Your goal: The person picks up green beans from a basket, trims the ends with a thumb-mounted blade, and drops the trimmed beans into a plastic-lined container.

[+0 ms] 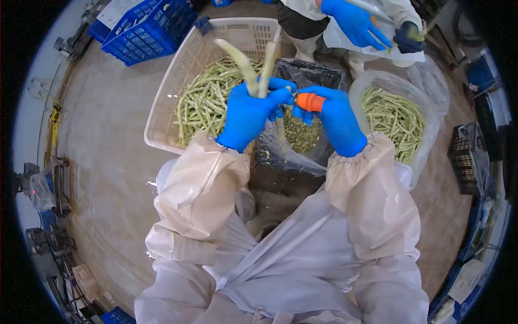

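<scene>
My left hand, in a blue glove, is closed around a few long pale green beans. Two stand up past the fingers, and one hangs below, slightly blurred. Facing it, my right hand, also blue-gloved, is curled with an orange thumb knife at its thumb. The knife's small tip meets the left fingertips near a bean end. Under both hands a dark crate lined with clear plastic contains small green trimmings.
A pale crate of beans stands left, a clear bag of beans right. A co-worker's gloved hands are at the top. Blue crates sit upper left, a black crate at right.
</scene>
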The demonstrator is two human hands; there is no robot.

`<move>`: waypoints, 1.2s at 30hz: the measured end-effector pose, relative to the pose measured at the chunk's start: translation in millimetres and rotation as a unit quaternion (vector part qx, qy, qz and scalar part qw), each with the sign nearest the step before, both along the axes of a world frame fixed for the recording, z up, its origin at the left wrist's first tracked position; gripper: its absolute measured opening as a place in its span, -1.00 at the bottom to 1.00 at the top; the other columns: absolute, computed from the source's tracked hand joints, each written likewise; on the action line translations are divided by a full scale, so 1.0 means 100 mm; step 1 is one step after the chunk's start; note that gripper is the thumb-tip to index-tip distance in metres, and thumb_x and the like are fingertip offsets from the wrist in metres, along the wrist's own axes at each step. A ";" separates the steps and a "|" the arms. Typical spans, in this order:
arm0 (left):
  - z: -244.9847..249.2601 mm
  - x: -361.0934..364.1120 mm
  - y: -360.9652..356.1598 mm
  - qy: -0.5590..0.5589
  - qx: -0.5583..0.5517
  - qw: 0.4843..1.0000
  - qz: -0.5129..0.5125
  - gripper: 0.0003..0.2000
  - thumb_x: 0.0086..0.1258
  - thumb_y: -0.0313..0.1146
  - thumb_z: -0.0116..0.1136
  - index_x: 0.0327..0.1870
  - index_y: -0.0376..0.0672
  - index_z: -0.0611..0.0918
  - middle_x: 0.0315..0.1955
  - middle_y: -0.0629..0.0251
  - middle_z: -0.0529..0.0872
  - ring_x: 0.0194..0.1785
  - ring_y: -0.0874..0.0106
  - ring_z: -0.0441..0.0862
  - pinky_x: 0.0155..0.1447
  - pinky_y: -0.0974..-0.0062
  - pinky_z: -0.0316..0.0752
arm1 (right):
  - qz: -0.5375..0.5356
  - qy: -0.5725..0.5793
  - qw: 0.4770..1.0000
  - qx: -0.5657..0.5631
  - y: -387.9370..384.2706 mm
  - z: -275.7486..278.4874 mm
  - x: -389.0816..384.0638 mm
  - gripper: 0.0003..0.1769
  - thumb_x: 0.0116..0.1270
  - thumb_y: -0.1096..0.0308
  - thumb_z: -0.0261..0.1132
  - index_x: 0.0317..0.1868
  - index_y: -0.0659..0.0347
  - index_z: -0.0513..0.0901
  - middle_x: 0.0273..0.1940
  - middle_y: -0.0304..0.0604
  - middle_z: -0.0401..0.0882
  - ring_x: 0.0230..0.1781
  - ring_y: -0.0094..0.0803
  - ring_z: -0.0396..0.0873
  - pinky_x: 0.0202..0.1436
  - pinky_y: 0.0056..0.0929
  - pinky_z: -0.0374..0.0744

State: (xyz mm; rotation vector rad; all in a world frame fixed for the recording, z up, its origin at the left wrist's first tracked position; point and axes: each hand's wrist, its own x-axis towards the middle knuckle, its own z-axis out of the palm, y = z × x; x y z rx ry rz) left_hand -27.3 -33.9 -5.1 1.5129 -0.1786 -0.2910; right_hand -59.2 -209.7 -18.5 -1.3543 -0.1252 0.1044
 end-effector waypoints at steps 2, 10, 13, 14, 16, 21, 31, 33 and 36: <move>0.09 0.11 0.12 -0.038 -0.032 0.996 0.073 -0.77 0.23 -0.33 0.26 -0.18 -0.27 0.66 -0.42 0.29 0.69 -0.52 0.57 0.53 -0.39 0.68 0.42 | -0.038 -0.003 0.998 -0.058 -0.02 -0.05 0.02 -0.80 0.20 0.40 0.21 -0.26 0.34 0.67 -0.49 -0.14 0.62 -0.51 -0.54 0.51 -0.43 -0.50 0.49; 0.17 0.69 1.21 -0.172 -0.196 0.893 0.368 -0.80 0.30 -0.38 0.20 -0.17 -0.34 0.61 -0.33 0.14 0.67 -0.47 0.47 0.59 -0.38 0.61 0.51 | -0.230 -0.083 0.883 -0.400 -0.39 -0.27 0.17 -0.77 0.10 0.23 0.28 -0.32 0.19 0.70 -0.45 0.01 0.64 -0.46 -0.19 0.62 -0.35 -0.29 0.54; 0.17 0.69 1.31 -0.190 -0.159 0.871 0.425 -0.79 0.28 -0.42 0.21 -0.19 -0.40 0.60 -0.32 0.11 0.67 -0.44 0.42 0.63 -0.38 0.60 0.54 | -0.273 -0.070 0.838 -0.467 -0.43 -0.19 0.18 -0.77 0.08 0.20 0.26 -0.35 0.15 0.69 -0.42 0.05 0.62 -0.42 -0.06 0.60 -0.31 -0.19 0.53; 0.17 0.69 1.31 -0.195 -0.149 0.865 0.438 -0.79 0.28 -0.42 0.21 -0.19 -0.41 0.60 -0.32 0.11 0.67 -0.45 0.42 0.63 -0.38 0.60 0.55 | -0.287 -0.073 0.819 -0.491 -0.44 -0.20 0.19 -0.77 0.08 0.19 0.25 -0.36 0.15 0.69 -0.42 0.06 0.62 -0.41 -0.04 0.60 -0.31 -0.17 0.53; 0.18 0.70 1.28 -0.203 -0.129 0.853 0.463 -0.78 0.27 -0.43 0.21 -0.18 -0.43 0.59 -0.33 0.11 0.67 -0.46 0.41 0.63 -0.37 0.59 0.56 | -0.311 -0.069 0.790 -0.524 -0.51 -0.22 0.20 -0.77 0.08 0.18 0.23 -0.37 0.14 0.68 -0.41 0.06 0.62 -0.39 -0.01 0.59 -0.29 -0.14 0.53; 0.18 0.73 1.34 -0.210 -0.123 0.836 0.492 -0.76 0.24 -0.44 0.23 -0.16 -0.44 0.59 -0.34 0.16 0.65 -0.42 0.40 0.64 -0.37 0.57 0.58 | -0.343 -0.045 0.721 -0.600 -0.75 -0.27 0.23 -0.76 0.10 0.17 0.21 -0.37 0.13 0.68 -0.40 0.07 0.61 -0.35 0.01 0.58 -0.26 -0.10 0.52; -0.01 0.60 0.81 0.023 -0.014 0.990 0.138 -0.60 0.28 -0.11 0.20 -0.03 -0.26 0.56 -0.35 0.27 0.66 -0.50 0.55 0.50 -0.45 0.65 0.35 | -0.296 -0.207 0.740 -0.568 -0.67 -0.43 0.26 -0.73 0.19 0.20 0.23 -0.22 0.19 0.69 -0.25 0.07 0.63 -0.23 -0.03 0.59 -0.11 -0.16 0.53; -0.05 0.48 0.58 0.068 -0.045 0.995 0.055 -0.53 0.37 0.03 0.04 -0.03 -0.26 0.55 -0.40 0.30 0.64 -0.52 0.57 0.48 -0.46 0.67 0.33 | -0.300 -0.249 0.776 -0.496 -0.62 -0.43 0.27 -0.72 0.17 0.23 0.27 -0.16 0.19 0.69 -0.20 0.06 0.63 -0.21 -0.08 0.60 -0.09 -0.21 0.53; -0.12 0.33 0.34 0.113 -0.037 0.993 -0.021 -0.48 0.40 0.12 -0.07 -0.06 -0.25 0.55 -0.48 0.36 0.58 -0.54 0.58 0.45 -0.47 0.67 0.32 | -0.256 -0.158 0.868 -0.396 -0.41 -0.21 0.17 -0.72 0.16 0.29 0.30 -0.13 0.19 0.68 -0.17 0.05 0.63 -0.22 -0.16 0.61 -0.11 -0.31 0.53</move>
